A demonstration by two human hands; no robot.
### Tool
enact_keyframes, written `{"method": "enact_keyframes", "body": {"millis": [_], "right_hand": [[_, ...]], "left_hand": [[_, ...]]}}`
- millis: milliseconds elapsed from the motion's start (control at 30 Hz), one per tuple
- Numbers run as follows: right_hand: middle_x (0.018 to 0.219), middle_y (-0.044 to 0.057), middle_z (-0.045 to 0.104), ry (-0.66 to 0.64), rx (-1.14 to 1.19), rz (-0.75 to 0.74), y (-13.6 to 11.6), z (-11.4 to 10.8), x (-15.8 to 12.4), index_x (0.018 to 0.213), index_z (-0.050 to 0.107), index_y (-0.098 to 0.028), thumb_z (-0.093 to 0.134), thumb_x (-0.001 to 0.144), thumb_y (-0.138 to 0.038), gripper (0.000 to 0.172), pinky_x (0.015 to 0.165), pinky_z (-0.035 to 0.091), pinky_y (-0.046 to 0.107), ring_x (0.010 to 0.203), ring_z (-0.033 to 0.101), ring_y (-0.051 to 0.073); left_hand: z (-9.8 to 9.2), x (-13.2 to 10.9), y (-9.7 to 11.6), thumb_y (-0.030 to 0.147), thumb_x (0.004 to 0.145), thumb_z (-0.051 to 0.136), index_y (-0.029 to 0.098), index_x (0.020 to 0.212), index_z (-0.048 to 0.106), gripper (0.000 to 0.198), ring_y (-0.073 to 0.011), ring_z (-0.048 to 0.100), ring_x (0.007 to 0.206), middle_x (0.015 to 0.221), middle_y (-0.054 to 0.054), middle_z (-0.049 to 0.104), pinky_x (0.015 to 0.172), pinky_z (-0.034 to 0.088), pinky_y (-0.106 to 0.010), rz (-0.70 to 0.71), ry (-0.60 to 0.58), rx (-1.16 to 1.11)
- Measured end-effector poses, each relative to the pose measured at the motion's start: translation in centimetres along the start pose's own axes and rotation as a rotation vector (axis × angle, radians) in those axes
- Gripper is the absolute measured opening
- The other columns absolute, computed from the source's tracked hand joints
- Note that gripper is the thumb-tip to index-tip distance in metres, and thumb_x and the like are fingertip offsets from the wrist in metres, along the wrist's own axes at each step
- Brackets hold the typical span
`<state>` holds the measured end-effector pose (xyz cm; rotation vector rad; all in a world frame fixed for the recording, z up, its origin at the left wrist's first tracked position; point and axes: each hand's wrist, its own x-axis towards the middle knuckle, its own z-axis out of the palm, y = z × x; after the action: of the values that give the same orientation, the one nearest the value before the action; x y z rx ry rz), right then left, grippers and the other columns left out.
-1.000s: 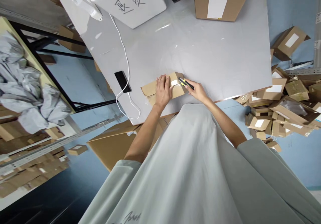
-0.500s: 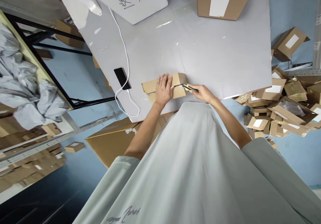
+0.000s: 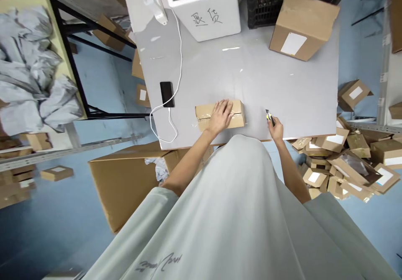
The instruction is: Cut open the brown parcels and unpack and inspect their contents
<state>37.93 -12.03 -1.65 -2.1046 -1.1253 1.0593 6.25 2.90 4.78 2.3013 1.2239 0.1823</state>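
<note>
A small cardboard box (image 3: pixel 205 111) lies near the table's front edge, a dark slit running along its taped top. My left hand (image 3: pixel 221 116) rests flat across the top of this box, fingers stretched out and a little apart. To the right of the box, my right hand (image 3: pixel 276 130) is closed around a yellow-and-black utility knife (image 3: pixel 270 117), whose tip points away from me. The knife is apart from the box. Part of the box top is hidden under my left hand.
A black phone (image 3: pixel 167 94) with a white cable lies left on the grey table (image 3: pixel 251 75). A white foam bin (image 3: pixel 213 20), a black crate (image 3: pixel 264 3) and a larger carton (image 3: pixel 303 26) stand at the back. Opened boxes (image 3: pixel 351 158) are heaped on the floor at right.
My right hand has drawn the utility knife away from the box, to the right. My left hand stays on the box, its fingers more spread. The view has shifted.
</note>
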Motion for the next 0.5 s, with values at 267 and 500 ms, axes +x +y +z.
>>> {"method": "enact_keyframes", "body": {"millis": [267, 500], "right_hand": [[0.133, 0.024, 0.076, 0.035, -0.433, 0.01, -2.2, -2.6, 2.9, 0.135, 0.078, -0.011, 0.054, 0.103, -0.021, 0.041, 0.112, 0.055, 0.049, 0.122, 0.07, 0.035], [0.135, 0.019, 0.078, -0.127, -0.425, -0.587, -12.0, -0.5, -0.7, 0.141, 0.075, -0.018, 0.05, 0.117, -0.035, 0.039, 0.113, 0.057, 0.048, 0.125, 0.071, 0.034]], "left_hand": [[-6.6, -3.4, -4.5, 0.077, 0.101, 0.068, 0.017, 0.17, 0.054, 0.093, -0.0437, 0.044, 0.17, 0.181, -0.025, 0.046, 0.143, 0.029, -0.064, -0.078, 0.012, -0.007], [-8.6, -5.5, -7.2, 0.066, 0.1, 0.071, 0.021, 0.159, 0.067, 0.075, -0.0411, 0.062, 0.151, 0.161, -0.02, 0.067, 0.133, 0.047, -0.054, -0.176, 0.066, -0.127]]}}
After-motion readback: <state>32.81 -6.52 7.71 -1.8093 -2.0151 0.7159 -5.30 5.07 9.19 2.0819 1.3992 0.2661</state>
